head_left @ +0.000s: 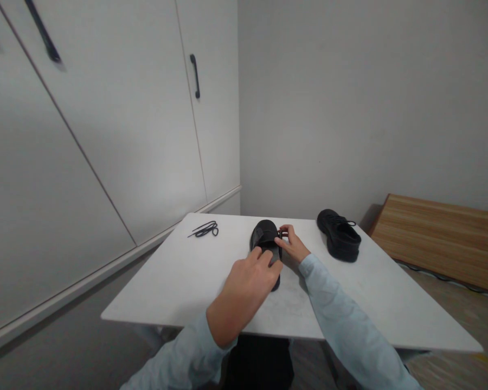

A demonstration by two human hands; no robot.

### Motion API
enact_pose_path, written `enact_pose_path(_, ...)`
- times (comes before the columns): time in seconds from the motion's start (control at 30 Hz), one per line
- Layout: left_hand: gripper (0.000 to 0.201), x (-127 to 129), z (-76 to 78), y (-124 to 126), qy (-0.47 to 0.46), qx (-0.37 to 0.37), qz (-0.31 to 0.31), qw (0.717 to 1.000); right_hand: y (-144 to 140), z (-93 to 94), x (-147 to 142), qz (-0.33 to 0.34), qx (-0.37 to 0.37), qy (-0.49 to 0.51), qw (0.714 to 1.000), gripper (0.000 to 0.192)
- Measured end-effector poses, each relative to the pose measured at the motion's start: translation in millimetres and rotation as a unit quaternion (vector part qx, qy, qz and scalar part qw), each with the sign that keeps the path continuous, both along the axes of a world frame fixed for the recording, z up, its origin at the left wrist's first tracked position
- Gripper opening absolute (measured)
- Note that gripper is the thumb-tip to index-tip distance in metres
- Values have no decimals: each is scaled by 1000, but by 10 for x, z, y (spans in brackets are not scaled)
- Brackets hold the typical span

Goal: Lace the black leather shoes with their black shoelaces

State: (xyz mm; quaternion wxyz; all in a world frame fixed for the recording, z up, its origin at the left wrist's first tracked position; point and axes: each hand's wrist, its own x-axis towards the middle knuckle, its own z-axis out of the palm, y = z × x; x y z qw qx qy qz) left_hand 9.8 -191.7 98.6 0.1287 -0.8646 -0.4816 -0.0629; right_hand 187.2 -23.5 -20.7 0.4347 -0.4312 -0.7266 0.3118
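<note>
A black shoe (263, 227) lies on the white table with its toe pointing away from me. No lace shows across its front. My left hand (246, 284) reaches over the shoe's opening, its fingers curled down onto the upper; the fingertips are partly hidden. At the shoe's right side, my right hand (293, 245) has thumb and fingers closed around the edge of the side flap. Left of the shoe lies a loose, looped black shoelace (205, 229). A second black shoe (338, 235), with a lace in it, stands at the table's right.
The white table (162, 287) stretches out under both arms. White cabinets (146, 108) with dark handles rise on the left, and a grey wall (350, 108) stands behind. A wood-grain board (439, 238) leans beyond the table's right edge.
</note>
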Motion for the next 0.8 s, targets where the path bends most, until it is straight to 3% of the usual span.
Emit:
enact_pose_path(0.23,15,-146,10,-152,-30,17,-18,999,-24,37,-12,6,-6,13,1000,50)
enact_pose_path(0.37,16,-205,68,-83,-92,-43,-17,995,-23,19,-13,17,2,16,1000,49)
enact_pose_path(0.5,30,-246,161,24,-170,-118,13,978,-43,39,-12,21,0,19,1000,47)
enact_pose_path(0.6,37,-280,187,135,-237,-122,33,963,-65,85,-10,18,-2,17,1000,42)
enact_pose_path(0.67,37,-299,160,234,-287,-133,45,948,-75,112,-10,15,-2,11,1000,42)
enact_pose_path(0.8,33,-323,22,455,-386,-295,71,871,-82,135,-19,12,-1,6,1000,44)
